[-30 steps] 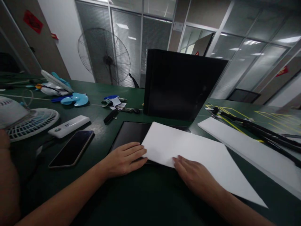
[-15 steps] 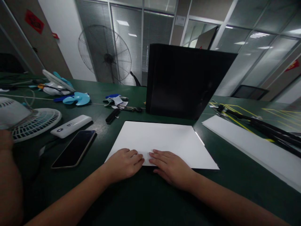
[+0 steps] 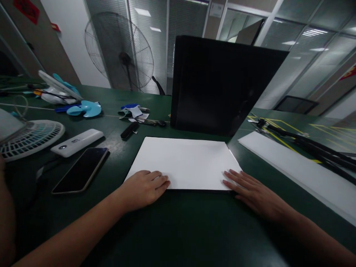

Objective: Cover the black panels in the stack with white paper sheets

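Note:
A white sheet of paper (image 3: 189,161) lies flat on the dark green table, with a thin dark border showing along its edges. My left hand (image 3: 146,187) rests on its near left part, fingers together and stretched out, the thumb hidden. At the near right corner, my right hand (image 3: 251,191) lies palm down with its fingers apart, the fingertips on the paper. Neither hand grips anything that I can see.
Behind the paper stands a large black panel (image 3: 222,85). A phone (image 3: 80,170), a white power bank (image 3: 78,142), and fan parts (image 3: 85,108) lie left. At right are a long white strip (image 3: 294,170) and black cables (image 3: 314,141). Another person's arm (image 3: 7,218) shows at far left.
My right hand has slid rightward along the paper's near edge, from beside my left hand to the near right corner, and its fingers have spread. My left hand stays on the paper.

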`<action>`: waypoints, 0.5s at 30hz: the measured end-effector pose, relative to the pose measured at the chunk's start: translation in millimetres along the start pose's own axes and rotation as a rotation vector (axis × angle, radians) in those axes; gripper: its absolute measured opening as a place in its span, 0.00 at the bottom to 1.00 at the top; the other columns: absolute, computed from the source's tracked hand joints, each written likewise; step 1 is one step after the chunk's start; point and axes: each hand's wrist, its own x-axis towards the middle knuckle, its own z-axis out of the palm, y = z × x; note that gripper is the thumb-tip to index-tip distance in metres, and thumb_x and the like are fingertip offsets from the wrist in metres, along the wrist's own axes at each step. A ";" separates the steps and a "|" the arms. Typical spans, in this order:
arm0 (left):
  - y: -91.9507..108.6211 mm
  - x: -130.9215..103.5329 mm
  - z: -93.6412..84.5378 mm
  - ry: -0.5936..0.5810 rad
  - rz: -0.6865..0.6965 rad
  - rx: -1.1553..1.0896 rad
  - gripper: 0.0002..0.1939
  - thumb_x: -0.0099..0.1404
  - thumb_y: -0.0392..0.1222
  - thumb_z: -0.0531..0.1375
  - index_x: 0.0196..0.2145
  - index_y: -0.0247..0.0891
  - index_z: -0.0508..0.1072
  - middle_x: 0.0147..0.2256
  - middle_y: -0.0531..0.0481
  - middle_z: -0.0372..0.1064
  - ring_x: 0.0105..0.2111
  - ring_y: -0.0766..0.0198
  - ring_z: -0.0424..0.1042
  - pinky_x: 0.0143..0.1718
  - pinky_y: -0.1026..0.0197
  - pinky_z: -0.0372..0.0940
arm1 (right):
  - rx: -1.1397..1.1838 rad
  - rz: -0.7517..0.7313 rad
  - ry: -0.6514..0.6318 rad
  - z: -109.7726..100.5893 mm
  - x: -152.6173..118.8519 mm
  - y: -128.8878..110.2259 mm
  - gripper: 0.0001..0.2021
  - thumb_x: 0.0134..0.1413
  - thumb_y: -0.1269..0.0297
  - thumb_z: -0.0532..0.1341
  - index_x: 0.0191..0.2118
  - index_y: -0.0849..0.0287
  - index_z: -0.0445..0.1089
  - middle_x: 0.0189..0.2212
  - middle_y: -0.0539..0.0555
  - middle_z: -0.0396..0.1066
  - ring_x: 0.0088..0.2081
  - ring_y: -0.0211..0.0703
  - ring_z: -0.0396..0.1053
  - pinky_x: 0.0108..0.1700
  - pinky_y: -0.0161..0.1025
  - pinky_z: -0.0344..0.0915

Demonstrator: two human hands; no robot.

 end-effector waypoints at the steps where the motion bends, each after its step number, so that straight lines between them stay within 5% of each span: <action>1: 0.2 0.1 0.4 0.002 0.000 -0.001 0.13 0.70 0.31 0.60 0.52 0.36 0.75 0.48 0.43 0.79 0.45 0.56 0.78 0.37 0.57 0.74 | 0.015 0.024 -0.023 0.6 -2.1 2.0 0.32 0.73 0.59 0.52 0.75 0.40 0.38 0.73 0.52 0.43 0.72 0.55 0.47 0.67 0.66 0.57; 6: 0.7 -0.8 2.8 -0.020 0.005 0.010 0.15 0.70 0.31 0.61 0.53 0.36 0.74 0.50 0.44 0.78 0.46 0.54 0.78 0.37 0.57 0.75 | -0.052 0.020 0.049 1.3 -10.2 3.3 0.33 0.72 0.58 0.53 0.76 0.47 0.38 0.72 0.56 0.46 0.70 0.55 0.51 0.65 0.63 0.62; 10: 0.5 -3.4 5.5 -0.050 0.023 0.022 0.23 0.68 0.31 0.62 0.60 0.38 0.70 0.53 0.43 0.77 0.49 0.53 0.78 0.37 0.57 0.75 | -0.182 -0.165 0.285 3.0 -20.7 6.5 0.33 0.70 0.69 0.55 0.75 0.54 0.44 0.68 0.58 0.59 0.68 0.51 0.57 0.65 0.54 0.66; 15: 0.8 -6.8 8.3 -0.003 0.059 0.058 0.17 0.71 0.31 0.59 0.56 0.36 0.72 0.52 0.43 0.78 0.48 0.53 0.79 0.37 0.57 0.75 | -0.250 -0.314 0.378 -0.2 -23.1 6.3 0.31 0.69 0.73 0.54 0.74 0.66 0.47 0.62 0.63 0.66 0.66 0.50 0.61 0.61 0.47 0.71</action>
